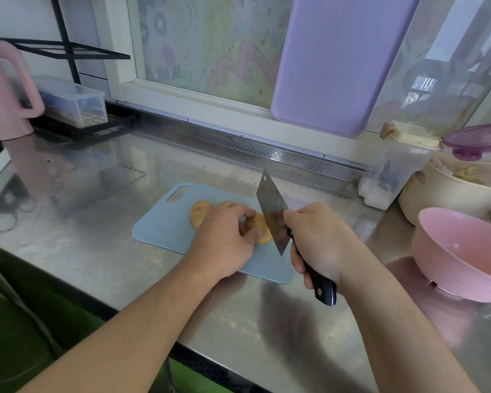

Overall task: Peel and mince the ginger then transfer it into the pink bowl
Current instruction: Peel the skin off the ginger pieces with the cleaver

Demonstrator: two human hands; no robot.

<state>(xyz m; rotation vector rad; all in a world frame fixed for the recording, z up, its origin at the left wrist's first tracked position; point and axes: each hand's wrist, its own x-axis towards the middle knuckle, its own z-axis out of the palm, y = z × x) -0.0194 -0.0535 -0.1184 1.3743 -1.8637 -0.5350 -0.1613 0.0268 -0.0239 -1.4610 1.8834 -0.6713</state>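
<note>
A knobbly piece of ginger [200,212] lies on a pale blue cutting board [159,222] on the steel counter. My left hand [224,239] rests on the ginger and pinches its right lobe between thumb and fingers. My right hand [321,239] grips the black handle of a cleaver [272,211]. The blade is tilted, with its edge against the ginger's right side. The pink bowl [459,253] stands empty at the right, apart from the board.
A cream pot [425,194] and a clear container [391,171] stand behind the bowl. A purple board [335,61] leans on the window. At the back left are a pink kettle [3,89] and a clear box on a black rack [74,103].
</note>
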